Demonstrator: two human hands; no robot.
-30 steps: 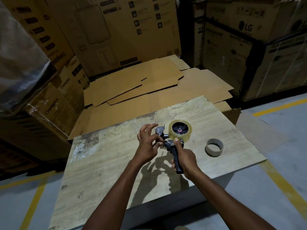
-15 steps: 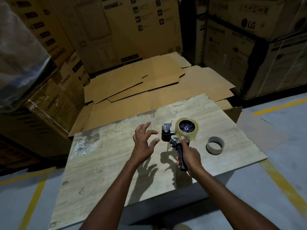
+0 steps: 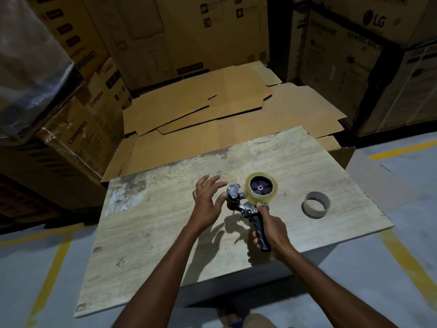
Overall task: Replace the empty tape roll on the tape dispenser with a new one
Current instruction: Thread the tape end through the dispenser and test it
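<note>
A hand-held tape dispenser point(image 3: 238, 203) with a black handle and metal front roller hangs just above the wooden table point(image 3: 151, 233). A full roll of clear tape point(image 3: 260, 189) sits on its hub. My right hand point(image 3: 272, 230) is closed around the handle, thumb up against the roll. My left hand point(image 3: 208, 200) hovers with spread fingers just left of the dispenser's front roller, thumb close to it, holding nothing. The empty cardboard tape core point(image 3: 315, 204) lies flat on the table to the right.
Flattened cardboard sheets point(image 3: 212, 110) lie behind the table. Tall stacks of cartons point(image 3: 354, 55) stand at the back, left and right. The table's front edge is near my arms, with grey floor and yellow lines point(image 3: 411, 263) around it.
My left hand let go of the dispenser's front, drew back open, and now hovers again beside the roller. My right hand shifted the dispenser slightly right, still gripping the handle.
</note>
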